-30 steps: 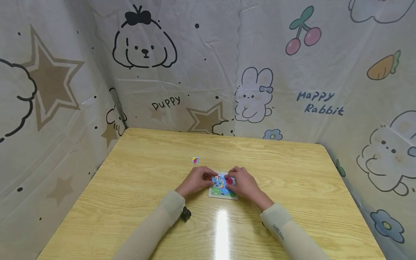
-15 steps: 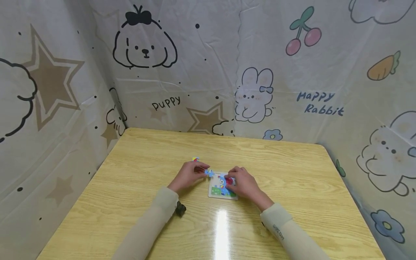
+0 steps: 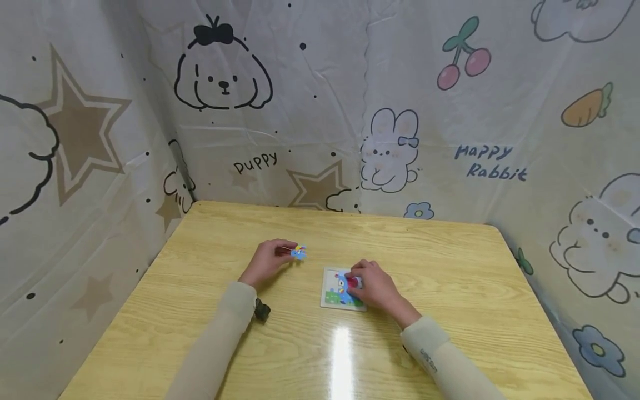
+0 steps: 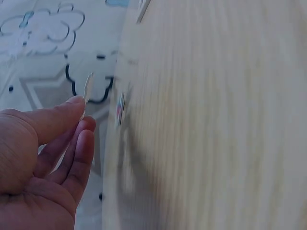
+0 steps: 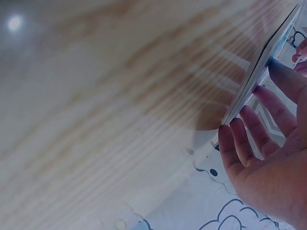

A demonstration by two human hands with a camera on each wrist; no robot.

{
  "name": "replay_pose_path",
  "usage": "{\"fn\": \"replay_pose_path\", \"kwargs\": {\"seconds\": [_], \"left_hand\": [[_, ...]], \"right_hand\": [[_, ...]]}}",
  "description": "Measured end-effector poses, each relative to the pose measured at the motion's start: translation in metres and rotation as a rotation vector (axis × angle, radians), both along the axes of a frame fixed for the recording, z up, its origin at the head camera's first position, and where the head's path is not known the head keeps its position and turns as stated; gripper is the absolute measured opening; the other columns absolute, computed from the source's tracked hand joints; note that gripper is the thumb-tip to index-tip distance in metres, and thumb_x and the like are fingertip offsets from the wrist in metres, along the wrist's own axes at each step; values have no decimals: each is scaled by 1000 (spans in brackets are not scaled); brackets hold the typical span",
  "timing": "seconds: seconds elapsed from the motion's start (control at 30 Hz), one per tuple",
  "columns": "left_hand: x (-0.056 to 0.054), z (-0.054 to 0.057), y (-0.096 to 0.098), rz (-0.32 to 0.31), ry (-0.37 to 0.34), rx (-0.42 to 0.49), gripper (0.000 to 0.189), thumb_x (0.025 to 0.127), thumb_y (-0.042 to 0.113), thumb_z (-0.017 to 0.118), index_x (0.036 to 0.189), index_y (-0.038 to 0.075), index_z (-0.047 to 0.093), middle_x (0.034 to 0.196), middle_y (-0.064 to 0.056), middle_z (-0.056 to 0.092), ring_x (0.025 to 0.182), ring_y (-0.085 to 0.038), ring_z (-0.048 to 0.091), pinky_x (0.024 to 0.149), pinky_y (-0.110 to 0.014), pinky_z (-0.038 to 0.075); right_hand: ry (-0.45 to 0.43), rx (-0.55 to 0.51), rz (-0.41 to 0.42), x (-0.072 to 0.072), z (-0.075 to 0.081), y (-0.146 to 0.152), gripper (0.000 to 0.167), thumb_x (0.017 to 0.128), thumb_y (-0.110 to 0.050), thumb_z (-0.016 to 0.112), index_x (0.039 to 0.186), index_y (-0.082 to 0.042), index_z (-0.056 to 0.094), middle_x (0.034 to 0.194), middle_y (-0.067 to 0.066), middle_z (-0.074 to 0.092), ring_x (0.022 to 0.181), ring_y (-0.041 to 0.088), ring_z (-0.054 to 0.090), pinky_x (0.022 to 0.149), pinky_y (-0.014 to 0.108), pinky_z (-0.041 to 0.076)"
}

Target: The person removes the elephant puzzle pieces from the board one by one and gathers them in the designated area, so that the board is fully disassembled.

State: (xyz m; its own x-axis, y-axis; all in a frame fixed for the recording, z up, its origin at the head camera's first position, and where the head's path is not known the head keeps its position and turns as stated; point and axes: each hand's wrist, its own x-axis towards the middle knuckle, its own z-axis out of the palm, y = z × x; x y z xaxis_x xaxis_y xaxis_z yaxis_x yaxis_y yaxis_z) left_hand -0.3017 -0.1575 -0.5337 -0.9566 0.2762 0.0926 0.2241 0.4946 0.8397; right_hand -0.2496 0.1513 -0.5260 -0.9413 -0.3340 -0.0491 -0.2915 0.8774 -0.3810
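Note:
My left hand (image 3: 265,262) pinches a blue jigsaw piece (image 3: 298,254) between thumb and fingertips; the left wrist view shows this piece (image 4: 88,91) edge-on. Just behind it on the table lies a loose jigsaw piece (image 4: 120,109), mostly covered in the head view. To the right sits a small square puzzle board (image 3: 330,278) with a blue, green and red picture and a bare upper-left part. My right hand (image 3: 376,284) rests on the board's right side, hiding some of it. In the right wrist view its fingertips (image 5: 235,122) touch the board's edge and the thumb presses its face.
The wood-grain table (image 3: 440,261) stretches around the board, with a bright light reflection near the front. A printed fabric curtain (image 3: 320,100) stands behind the table and along both sides. A dark device (image 3: 261,310) sits at the left wrist.
My left hand has lifted the blue jigsaw piece off the board and carried it left and away to the loose piece. The right hand has stayed on the board.

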Motion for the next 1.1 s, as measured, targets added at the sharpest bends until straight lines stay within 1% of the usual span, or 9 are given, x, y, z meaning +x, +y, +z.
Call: {"fn": "replay_pose_path", "kwargs": {"seconds": [0.2, 0.43, 0.67, 0.8, 0.93, 1.1], "left_hand": [[-9, -2, -19, 41, -8, -34, 36, 96, 5, 72, 132, 1, 68, 131, -17, 70, 115, -32, 69, 101, -44, 57], [-19, -2, -29, 68, -10, -39, 35, 97, 4, 71, 131, -1, 68, 132, -19, 69, 116, -36, 68, 100, -46, 57], [-23, -1, -31, 66, -10, -55, 36, 97, 1, 70, 132, -4, 67, 132, -22, 68, 116, -37, 68, 102, -48, 56], [-27, -2, -30, 58, 12, -68, 34, 96, -3, 70, 129, -6, 67, 129, -23, 69, 113, -37, 68, 100, -48, 56], [-28, -3, -30, 56, 25, -97, 33, 96, -3, 70, 128, -6, 68, 127, -23, 70, 111, -36, 69, 99, -47, 57], [-30, -4, -30, 67, 18, -109, 33, 95, -2, 71, 128, -4, 69, 126, -22, 71, 111, -35, 68, 99, -47, 56]], "right_hand": [[-2, -4, 2, 2, -4, -1, 35, 90, -31, 83, 122, -18, 78, 131, 6, 64, 120, 27, 55, 100, 47, 54], [8, -2, 9, 1, -3, -1, 34, 90, -32, 82, 122, -18, 78, 131, 6, 64, 119, 26, 55, 99, 46, 55], [12, -4, 5, 1, -2, -1, 35, 90, -32, 83, 122, -19, 78, 130, 5, 64, 118, 26, 55, 99, 46, 55], [25, -1, 11, 1, -2, -1, 36, 89, -33, 83, 122, -19, 78, 129, 5, 65, 117, 26, 55, 98, 46, 55], [30, 0, 21, 0, -1, 0, 36, 90, -33, 83, 122, -18, 78, 129, 6, 65, 116, 26, 56, 97, 46, 55], [35, 10, 22, 1, 1, 2, 36, 90, -32, 83, 122, -17, 78, 129, 6, 65, 116, 26, 56, 96, 46, 55]]}}
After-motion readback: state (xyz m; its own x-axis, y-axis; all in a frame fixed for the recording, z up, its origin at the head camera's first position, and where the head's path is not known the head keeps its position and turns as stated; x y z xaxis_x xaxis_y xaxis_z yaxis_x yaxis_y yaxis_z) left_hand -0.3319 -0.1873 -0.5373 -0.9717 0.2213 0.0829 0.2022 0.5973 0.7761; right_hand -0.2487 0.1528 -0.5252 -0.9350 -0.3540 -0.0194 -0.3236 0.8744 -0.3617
